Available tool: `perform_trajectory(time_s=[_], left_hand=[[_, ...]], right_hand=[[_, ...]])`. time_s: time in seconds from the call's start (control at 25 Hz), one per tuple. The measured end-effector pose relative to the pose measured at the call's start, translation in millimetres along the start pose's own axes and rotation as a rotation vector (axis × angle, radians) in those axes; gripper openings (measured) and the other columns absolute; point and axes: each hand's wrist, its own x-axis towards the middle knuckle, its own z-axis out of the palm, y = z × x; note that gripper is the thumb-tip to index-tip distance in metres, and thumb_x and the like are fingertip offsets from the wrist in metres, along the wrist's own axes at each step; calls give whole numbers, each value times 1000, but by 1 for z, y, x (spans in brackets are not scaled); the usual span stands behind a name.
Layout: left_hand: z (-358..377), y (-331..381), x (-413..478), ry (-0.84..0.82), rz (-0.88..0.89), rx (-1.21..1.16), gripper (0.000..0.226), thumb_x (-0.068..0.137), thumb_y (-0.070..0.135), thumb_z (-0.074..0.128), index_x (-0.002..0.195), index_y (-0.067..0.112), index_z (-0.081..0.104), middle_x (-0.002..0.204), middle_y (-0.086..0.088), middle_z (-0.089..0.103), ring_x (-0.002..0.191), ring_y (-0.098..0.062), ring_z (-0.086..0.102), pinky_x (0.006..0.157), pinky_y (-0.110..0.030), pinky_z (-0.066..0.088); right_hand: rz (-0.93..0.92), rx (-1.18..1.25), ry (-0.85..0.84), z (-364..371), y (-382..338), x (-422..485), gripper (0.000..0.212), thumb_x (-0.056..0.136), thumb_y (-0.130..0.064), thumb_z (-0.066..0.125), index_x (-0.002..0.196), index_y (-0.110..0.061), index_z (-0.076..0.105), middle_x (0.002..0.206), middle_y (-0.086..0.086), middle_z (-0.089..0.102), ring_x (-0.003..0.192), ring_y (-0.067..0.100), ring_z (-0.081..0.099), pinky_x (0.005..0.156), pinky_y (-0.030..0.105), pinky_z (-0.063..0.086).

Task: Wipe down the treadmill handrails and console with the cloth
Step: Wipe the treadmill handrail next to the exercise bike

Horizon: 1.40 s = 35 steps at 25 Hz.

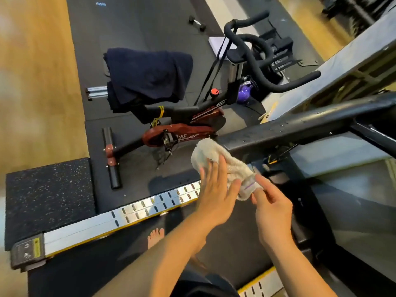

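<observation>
Stands barefoot on the treadmill (pixel 128 213) belt, facing the near end of the black handrail (pixel 300 125). Holds the cream cloth (pixel 214 153) bunched right at that end, seemingly touching the rail's tip, though too blurred there to confirm. Lays the left grip (pixel 216 189) flat against the cloth's near side, fingers straight and slightly spread, clamping nothing. Pinches the cloth's lower hanging corner in the right grip (pixel 272 211), between thumb and fingertips. Looks to be folding or readying the cloth rather than wiping in earnest, with the long run of the rail and the console probably not yet done. Risks from here: dropping the cloth onto the belt through so light a pinch and an open palm; swiping only the rail's top face and missing its underside; snagging the terry loops on the small fittings dotted along the rail; overbalancing toward the spin bike (pixel 188 125) parked near the treadmill's left edge while leaning out along the rail. For writing: shows a large white "S" on the bike's frame beside red lettering too blurred to read, an illegible cursive mark on the red chain guard, an unreadable yellow warning label (pixel 36 248) on the end cap at the rear corner of the treadmill's side rail, and faint blue print (pixel 100 4) at the far edge of the floor mat.
</observation>
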Motion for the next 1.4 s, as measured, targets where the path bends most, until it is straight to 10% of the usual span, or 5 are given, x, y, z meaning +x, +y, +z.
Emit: perform_trajectory(time_s=[0.6, 0.96, 1.16, 1.4], left_hand=[[-34, 0, 72, 75, 10, 2, 66, 102, 50, 19, 158, 19, -1, 161, 1, -25, 142, -6, -34, 118, -35, -22], [-11, -21, 9, 21, 77, 47, 73, 94, 57, 11, 147, 25, -26, 154, 8, -29, 143, -4, -33, 121, -38, -16], [-31, -21, 82, 84, 81, 230, 81, 91, 57, 8, 154, 8, 18, 164, -3, -18, 147, -13, -27, 118, -34, -22], [-19, -14, 17, 12, 92, 24, 72, 96, 51, 19, 148, 27, -24, 150, 13, -32, 126, 13, -45, 121, -34, -14]], right_hand=[[159, 246, -32, 23, -19, 15, 41, 91, 5, 49, 114, -25, 65, 125, 6, 65, 112, 19, 65, 99, 40, 52], [205, 225, -18, 32, -8, 13, 41, 89, 0, 57, 99, -38, 66, 98, -12, 73, 96, 8, 66, 101, 44, 50], [191, 212, 10, 35, -6, 13, 41, 89, -1, 56, 101, -39, 66, 100, -10, 71, 96, 11, 67, 98, 47, 51], [169, 296, 10, 38, -13, 24, 42, 88, 0, 56, 104, -37, 65, 127, -1, 65, 120, 14, 59, 107, 45, 45]])
